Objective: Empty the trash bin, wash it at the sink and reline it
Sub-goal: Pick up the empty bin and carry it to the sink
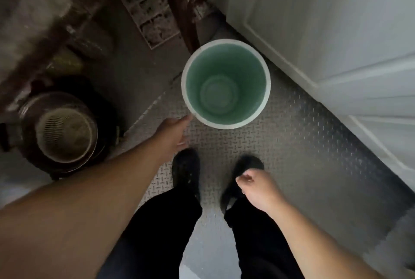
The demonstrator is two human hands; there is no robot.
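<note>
A round trash bin [225, 121] with a pale rim and a green inside stands upright on the metal tread-plate floor, straight ahead of my feet. Nothing lies inside it and no liner shows. My left hand [174, 131] reaches toward it, its fingertips at the lower-left rim; whether they touch the rim I cannot tell. My right hand [256, 186] hangs lower right, above my right shoe, fingers curled loosely around nothing.
A white door [336, 43] runs along the right. At the left sits a dark round pot [33, 126] holding a pale slatted basket [65, 135]. A rusty brown frame leg [184, 9] stands just behind the bin. My black shoes are on the tread plate [292, 139].
</note>
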